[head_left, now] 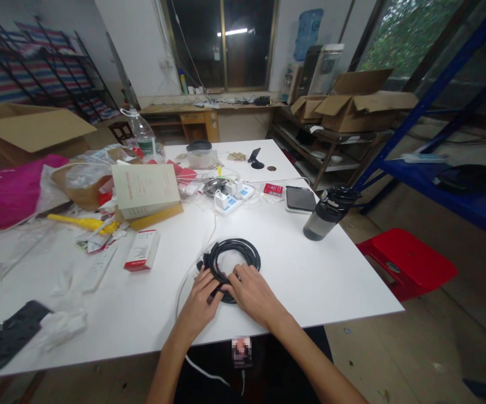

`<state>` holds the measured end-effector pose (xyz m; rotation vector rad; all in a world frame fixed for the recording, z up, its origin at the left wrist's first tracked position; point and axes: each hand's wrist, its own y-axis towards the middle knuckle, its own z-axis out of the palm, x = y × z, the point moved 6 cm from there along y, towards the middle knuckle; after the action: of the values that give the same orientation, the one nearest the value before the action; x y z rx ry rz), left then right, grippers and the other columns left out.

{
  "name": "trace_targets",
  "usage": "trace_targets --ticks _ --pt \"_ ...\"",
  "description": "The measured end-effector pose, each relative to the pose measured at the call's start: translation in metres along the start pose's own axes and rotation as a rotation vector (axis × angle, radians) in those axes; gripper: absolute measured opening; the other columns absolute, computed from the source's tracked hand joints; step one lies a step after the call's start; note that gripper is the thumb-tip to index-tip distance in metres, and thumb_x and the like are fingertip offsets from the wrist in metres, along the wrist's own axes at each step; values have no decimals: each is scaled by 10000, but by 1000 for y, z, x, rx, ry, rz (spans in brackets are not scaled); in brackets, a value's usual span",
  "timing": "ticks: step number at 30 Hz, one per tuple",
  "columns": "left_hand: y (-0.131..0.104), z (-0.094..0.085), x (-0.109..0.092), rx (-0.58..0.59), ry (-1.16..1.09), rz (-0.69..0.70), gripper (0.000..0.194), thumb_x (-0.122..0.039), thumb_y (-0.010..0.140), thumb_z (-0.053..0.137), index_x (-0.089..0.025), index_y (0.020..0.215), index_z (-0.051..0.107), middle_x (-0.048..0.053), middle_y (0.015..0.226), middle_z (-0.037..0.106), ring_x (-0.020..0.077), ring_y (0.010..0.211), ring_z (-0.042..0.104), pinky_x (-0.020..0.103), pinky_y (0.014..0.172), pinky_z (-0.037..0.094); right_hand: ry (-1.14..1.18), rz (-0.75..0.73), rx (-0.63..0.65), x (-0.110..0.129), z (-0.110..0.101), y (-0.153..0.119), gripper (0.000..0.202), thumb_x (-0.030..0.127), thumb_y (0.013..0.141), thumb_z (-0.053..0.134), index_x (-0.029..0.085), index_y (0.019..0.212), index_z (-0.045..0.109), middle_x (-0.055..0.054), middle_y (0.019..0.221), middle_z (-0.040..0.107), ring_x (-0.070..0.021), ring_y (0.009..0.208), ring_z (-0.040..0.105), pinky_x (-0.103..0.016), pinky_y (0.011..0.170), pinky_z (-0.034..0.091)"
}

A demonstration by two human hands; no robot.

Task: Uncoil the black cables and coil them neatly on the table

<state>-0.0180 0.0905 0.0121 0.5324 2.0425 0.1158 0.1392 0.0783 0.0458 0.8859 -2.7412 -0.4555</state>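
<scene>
A coiled black cable (pixel 238 245) lies near the front edge of the white table (pixel 322 275), its loops stacked in a ring. My left hand (pixel 200 297) is closed around the near-left side of the coil, its fingertips beside the black connector (pixel 201 264). On the near-right side, my right hand (pixel 251 292) grips the loops, thumb and fingers bent over them. The two thumbs almost meet at the front of the ring. What sits under the fingers is partly hidden. A thin white cord (pixel 183 286) runs past my left hand and over the table edge.
A tumbler (pixel 325 216) and a tablet-like device (pixel 300 199) stand to the right. Beyond the coil is a white power strip (pixel 230 205) with chargers. A red-and-white box (pixel 142 251), a book (pixel 146 188) and bags crowd the left. A red stool (pixel 408 261) is beside the table.
</scene>
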Motion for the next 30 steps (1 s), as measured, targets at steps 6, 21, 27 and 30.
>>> trace_targets --ticks 6,21,27,30 --pt "-8 -7 -20 22 -89 3 211 -219 876 799 -289 1072 834 111 1131 784 340 1199 682 615 1336 232 58 -22 86 4 -3 -13 675 818 957 541 156 1056 624 -109 1024 647 -305 973 601 -465 887 495" --pt "-26 7 -50 280 401 257 945 -563 764 928 -370 1599 528 174 1776 259 502 1619 250 724 1243 378 182 -53 257 2 -21 -62 573 596 888 832 180 1226 627 -89 1127 697 -285 1040 639 -486 1031 455" --pt "-15 10 -46 355 320 291 558 -596 779 900 -240 1176 738 201 1721 387 473 1615 315 707 1303 283 135 -83 306 -4 -30 -69 421 569 922 804 200 1063 660 -71 1030 682 -277 1006 634 -480 1015 463" --pt "-4 3 -44 278 255 240 398 -477 821 905 -242 1094 734 189 1647 488 430 1562 431 651 1287 361 128 -59 268 -15 -39 -70 315 479 959 784 207 1037 644 -69 1075 673 -266 1052 632 -518 1093 437"
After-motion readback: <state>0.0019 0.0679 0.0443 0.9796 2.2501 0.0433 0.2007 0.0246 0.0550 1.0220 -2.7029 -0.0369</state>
